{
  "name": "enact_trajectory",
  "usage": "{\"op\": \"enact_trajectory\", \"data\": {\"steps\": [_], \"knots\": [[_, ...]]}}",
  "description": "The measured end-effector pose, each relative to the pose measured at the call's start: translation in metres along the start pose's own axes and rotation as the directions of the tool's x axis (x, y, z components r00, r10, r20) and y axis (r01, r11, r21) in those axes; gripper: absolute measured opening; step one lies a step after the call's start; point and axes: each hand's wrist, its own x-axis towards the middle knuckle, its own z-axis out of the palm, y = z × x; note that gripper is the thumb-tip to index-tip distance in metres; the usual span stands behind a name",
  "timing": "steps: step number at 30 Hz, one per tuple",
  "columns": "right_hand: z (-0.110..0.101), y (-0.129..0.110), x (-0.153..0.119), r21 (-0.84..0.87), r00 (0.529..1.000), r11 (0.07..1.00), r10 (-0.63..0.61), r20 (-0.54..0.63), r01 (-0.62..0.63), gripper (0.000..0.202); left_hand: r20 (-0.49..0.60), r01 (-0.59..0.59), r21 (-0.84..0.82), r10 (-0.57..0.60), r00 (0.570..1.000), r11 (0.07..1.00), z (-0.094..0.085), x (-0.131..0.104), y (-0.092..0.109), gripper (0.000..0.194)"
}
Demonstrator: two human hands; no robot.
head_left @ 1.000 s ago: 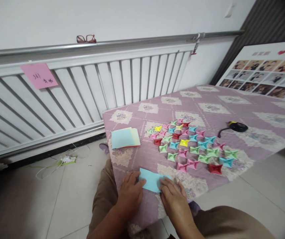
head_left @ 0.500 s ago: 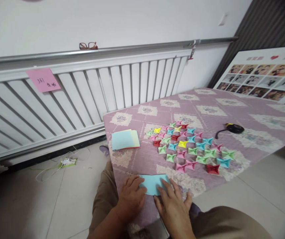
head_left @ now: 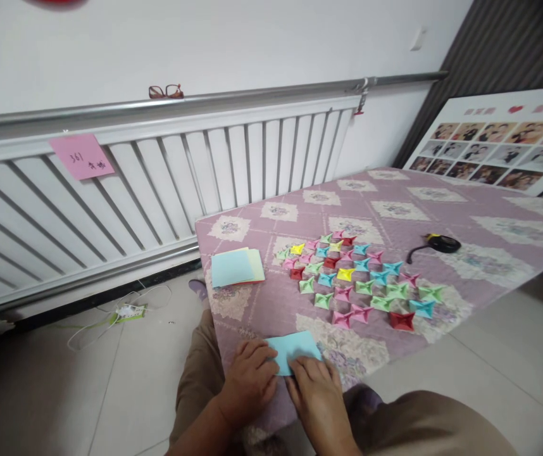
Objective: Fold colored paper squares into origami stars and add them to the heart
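Observation:
A light blue sheet of folded paper (head_left: pixel 295 350) lies near the front corner of the table. My left hand (head_left: pixel 251 380) holds it at its left end, fingers closed and bent over the edge. On the paper's lower right part, my right hand (head_left: pixel 316 392) presses with its fingers together and curled, hiding that edge. Beyond the hands, several small folded paper shapes (head_left: pixel 345 274) stand in rows, in pink, green, blue, yellow and red. To the left of them is a stack of coloured paper squares (head_left: pixel 233 268), a blue one on top.
The table (head_left: pixel 266 310) has a purple patterned cloth. A black tape measure (head_left: pixel 443 244) lies at the right. Behind stands a white radiator (head_left: pixel 233 164) with a pink note (head_left: pixel 81 156); glasses (head_left: pixel 166 92) rest on the pipe above. A power strip (head_left: pixel 130 312) with cables lies on the floor.
My right hand has moved left and further onto the blue paper, its fingers drawn together where they were spread. The left hand stays at the paper's left end. The view has shifted slightly.

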Motion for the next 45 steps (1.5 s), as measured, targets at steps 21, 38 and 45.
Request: {"op": "enact_trajectory", "data": {"steps": [21,38,45], "knots": [[0.0,0.001,-0.002,0.079,0.994,0.993,0.083,0.071,-0.089,0.01,0.317,0.077,-0.054,-0.056,0.947,0.996,-0.011,0.026,-0.032,0.024],[0.004,0.004,0.004,0.059,0.968,0.976,0.196,0.157,-0.208,0.021,0.312,0.429,-0.003,-0.406,0.859,0.903,-0.016,0.035,-0.032,0.005],[0.003,0.001,0.009,0.021,0.961,0.969,0.24,0.138,-0.245,0.025,0.392,0.491,0.074,-0.478,0.786,0.868,-0.015,0.042,-0.035,0.013]]}}
